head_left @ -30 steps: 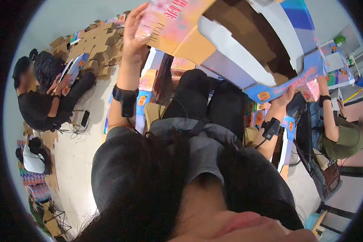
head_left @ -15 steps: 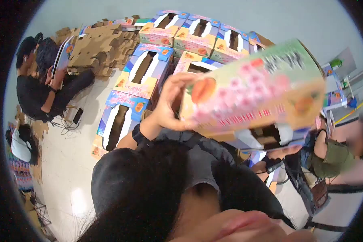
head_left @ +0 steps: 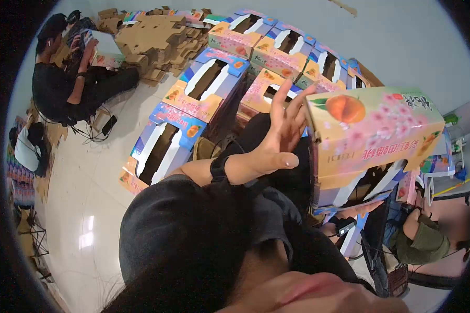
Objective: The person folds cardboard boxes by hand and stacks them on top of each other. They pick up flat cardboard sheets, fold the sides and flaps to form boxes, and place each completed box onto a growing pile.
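A peach-printed carton [head_left: 376,135] with a green, pink and orange side and a cut-out opening is raised at the right. My left hand [head_left: 284,130] is beside its left end, apart from it, with fingers spread and nothing in them. Under the carton's lower edge, my right hand [head_left: 363,209] supports it; most of its fingers are hidden by the carton.
Similar cartons [head_left: 206,86] stand in rows ahead and to the left. Flattened brown cardboard [head_left: 154,39] is piled at the back. One person [head_left: 55,78] sits at the left holding a carton [head_left: 107,50]; another person [head_left: 423,237] is at the right.
My left hand has let go of the carton's left end and opened. The carton has moved right and slightly down in view. The left person's carton has turned.
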`<state>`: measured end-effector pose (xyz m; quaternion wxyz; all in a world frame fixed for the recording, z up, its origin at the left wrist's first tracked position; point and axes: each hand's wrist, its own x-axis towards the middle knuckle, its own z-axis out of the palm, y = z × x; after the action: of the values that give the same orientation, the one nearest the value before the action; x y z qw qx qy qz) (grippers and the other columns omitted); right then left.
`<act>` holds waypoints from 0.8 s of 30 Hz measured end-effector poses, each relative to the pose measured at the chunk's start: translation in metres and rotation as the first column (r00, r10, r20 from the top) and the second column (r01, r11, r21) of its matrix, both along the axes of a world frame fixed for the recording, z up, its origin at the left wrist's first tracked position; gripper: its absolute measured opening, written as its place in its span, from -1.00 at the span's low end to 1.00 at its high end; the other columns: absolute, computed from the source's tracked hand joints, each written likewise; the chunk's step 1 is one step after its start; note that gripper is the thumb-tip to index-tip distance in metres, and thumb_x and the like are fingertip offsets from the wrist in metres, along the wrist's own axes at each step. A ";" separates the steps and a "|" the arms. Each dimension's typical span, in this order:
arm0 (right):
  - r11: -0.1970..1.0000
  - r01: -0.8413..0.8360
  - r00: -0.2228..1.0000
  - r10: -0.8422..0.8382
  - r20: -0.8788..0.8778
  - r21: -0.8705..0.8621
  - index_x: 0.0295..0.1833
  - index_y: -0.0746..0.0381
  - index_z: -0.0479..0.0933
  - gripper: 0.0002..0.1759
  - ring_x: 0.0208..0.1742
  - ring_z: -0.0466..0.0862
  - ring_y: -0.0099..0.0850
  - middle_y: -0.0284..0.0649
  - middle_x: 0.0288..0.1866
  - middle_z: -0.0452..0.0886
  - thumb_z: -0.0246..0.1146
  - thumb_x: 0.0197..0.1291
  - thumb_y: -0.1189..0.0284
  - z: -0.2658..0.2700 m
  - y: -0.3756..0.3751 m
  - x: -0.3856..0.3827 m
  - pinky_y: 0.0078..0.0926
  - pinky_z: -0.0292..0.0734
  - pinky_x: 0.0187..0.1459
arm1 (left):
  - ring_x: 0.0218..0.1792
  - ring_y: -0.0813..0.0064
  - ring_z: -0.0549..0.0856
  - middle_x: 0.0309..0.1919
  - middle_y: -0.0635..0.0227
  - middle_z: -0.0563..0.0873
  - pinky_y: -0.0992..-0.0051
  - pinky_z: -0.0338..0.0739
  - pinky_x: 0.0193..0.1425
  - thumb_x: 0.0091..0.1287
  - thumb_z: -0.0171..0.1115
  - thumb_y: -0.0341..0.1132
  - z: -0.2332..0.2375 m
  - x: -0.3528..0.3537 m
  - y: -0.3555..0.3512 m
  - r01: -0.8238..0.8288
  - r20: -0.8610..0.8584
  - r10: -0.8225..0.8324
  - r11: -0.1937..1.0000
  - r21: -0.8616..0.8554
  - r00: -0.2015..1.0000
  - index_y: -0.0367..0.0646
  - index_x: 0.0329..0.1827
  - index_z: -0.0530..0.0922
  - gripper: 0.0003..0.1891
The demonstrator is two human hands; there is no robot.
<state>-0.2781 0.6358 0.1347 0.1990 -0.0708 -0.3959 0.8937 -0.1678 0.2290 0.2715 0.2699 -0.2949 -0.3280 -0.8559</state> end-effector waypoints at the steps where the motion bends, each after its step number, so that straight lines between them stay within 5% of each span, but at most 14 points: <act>1: 1.000 -0.007 1.000 0.007 -0.006 -0.001 0.37 0.25 0.20 -0.27 0.33 0.30 -0.13 -0.06 0.32 0.29 0.14 0.21 0.05 0.002 -0.001 -0.003 -0.13 0.15 0.37 | 0.50 0.19 0.05 0.50 0.12 -0.05 0.26 -0.11 0.50 0.00 0.51 0.05 -0.001 -0.006 0.000 0.018 -0.004 -0.018 1.000 -0.001 1.000 0.12 0.52 -0.49 0.33; 6: 0.996 -0.069 0.997 0.066 -0.047 -0.064 0.39 0.26 0.18 -0.28 0.37 0.26 -0.12 -0.05 0.35 0.26 0.11 0.25 0.07 0.007 -0.015 -0.010 -0.13 0.10 0.40 | 0.48 0.28 0.15 0.47 0.14 0.13 0.29 -0.07 0.50 0.11 0.35 0.16 0.023 -0.018 -0.015 0.248 0.028 -0.246 0.966 -0.080 0.969 -0.08 0.56 -0.25 0.15; 11: 0.964 -0.208 0.974 0.188 -0.129 -0.166 0.41 0.27 0.15 -0.30 0.40 0.22 -0.11 -0.03 0.39 0.23 0.08 0.29 0.09 0.016 -0.044 -0.018 -0.12 0.06 0.44 | 0.47 0.34 0.12 0.45 0.18 0.15 0.29 -0.09 0.51 0.16 0.35 0.07 0.027 -0.025 -0.012 0.179 0.062 -0.169 0.915 -0.361 0.984 -0.25 0.53 -0.17 0.08; 15: 0.832 -0.448 0.885 0.360 -0.296 -0.328 0.43 0.28 0.14 -0.31 0.43 0.20 -0.10 -0.02 0.42 0.20 0.06 0.32 0.11 0.028 -0.075 -0.026 -0.12 0.02 0.46 | 0.49 0.22 0.08 0.47 0.10 0.07 0.28 -0.09 0.52 0.10 0.47 -0.07 -0.002 -0.028 -0.007 -0.030 0.073 0.089 0.815 -0.579 0.993 -0.28 0.52 -0.22 0.15; 17: 0.632 -0.644 0.761 0.472 -0.446 -0.431 0.44 0.29 0.13 -0.31 0.44 0.18 -0.09 -0.01 0.43 0.19 0.05 0.34 0.12 0.031 -0.090 -0.029 -0.12 0.00 0.48 | 0.50 0.20 0.05 0.48 0.03 0.03 0.28 -0.10 0.52 0.09 0.49 -0.10 -0.018 -0.020 -0.008 -0.083 0.109 0.209 0.737 -0.671 0.972 -0.29 0.51 -0.31 0.20; 19: 0.091 -0.891 0.421 0.536 -0.732 -0.446 0.45 0.29 0.12 -0.32 0.45 0.17 -0.09 0.00 0.45 0.18 0.04 0.36 0.13 0.033 -0.103 -0.035 -0.12 -0.02 0.49 | 0.49 0.16 0.08 0.49 -0.06 -0.04 0.22 -0.03 0.50 0.06 0.51 -0.16 -0.040 -0.015 -0.017 -0.181 0.045 0.317 0.645 -0.742 0.948 -0.16 0.50 -0.52 0.31; 20: -0.145 -0.905 0.274 0.521 -0.808 -0.400 0.45 0.29 0.11 -0.32 0.46 0.16 -0.09 0.00 0.45 0.17 0.04 0.36 0.14 0.035 -0.112 -0.039 -0.12 -0.02 0.50 | 0.48 0.15 0.10 0.50 -0.06 -0.05 0.20 0.00 0.49 0.07 0.51 -0.15 -0.049 -0.012 -0.020 -0.146 0.102 0.276 0.746 -0.649 0.956 -0.11 0.50 -0.54 0.32; 21: -0.211 -0.903 0.222 0.513 -0.829 -0.373 0.45 0.30 0.11 -0.32 0.47 0.15 -0.09 0.01 0.46 0.16 0.03 0.37 0.14 0.036 -0.120 -0.041 -0.12 -0.03 0.50 | 0.48 0.14 0.13 0.50 -0.05 -0.05 0.17 0.04 0.47 0.07 0.51 -0.14 -0.055 -0.006 -0.022 -0.107 0.155 0.225 0.833 -0.543 0.962 -0.05 0.49 -0.57 0.32; 22: -0.168 -0.909 0.246 0.526 -0.814 -0.383 0.46 0.30 0.11 -0.33 0.47 0.15 -0.08 0.01 0.47 0.16 0.03 0.38 0.15 0.037 -0.126 -0.041 -0.12 -0.04 0.51 | 0.47 0.13 0.16 0.50 -0.05 -0.06 0.15 0.07 0.46 0.08 0.50 -0.14 -0.063 0.000 -0.024 -0.064 0.205 0.164 0.903 -0.424 0.965 0.00 0.49 -0.59 0.33; 23: -0.031 -0.910 0.331 0.544 -0.771 -0.413 0.46 0.30 0.10 -0.33 0.48 0.14 -0.08 0.01 0.48 0.15 0.02 0.39 0.15 0.036 -0.133 -0.039 -0.12 -0.05 0.52 | 0.43 0.09 0.22 0.49 -0.05 -0.04 0.10 0.15 0.41 0.08 0.50 -0.12 -0.075 0.003 -0.031 -0.064 0.205 0.183 0.875 -0.480 0.961 0.12 0.48 -0.63 0.34; 24: 0.276 -0.856 0.510 0.578 -0.636 -0.436 0.45 0.29 0.13 -0.32 0.45 0.20 -0.10 -0.02 0.45 0.19 0.02 0.37 0.11 0.039 -0.148 -0.035 -0.15 0.01 0.50 | 0.44 0.08 0.21 0.49 -0.05 -0.03 0.10 0.14 0.41 0.08 0.50 -0.12 -0.081 0.010 -0.033 -0.067 0.231 0.200 0.874 -0.481 0.952 0.11 0.48 -0.63 0.34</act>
<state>-0.3133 0.4876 0.1735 -0.2132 0.2111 0.0407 0.9530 -0.1581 0.1958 0.1902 0.2018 -0.2066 -0.5785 -0.7629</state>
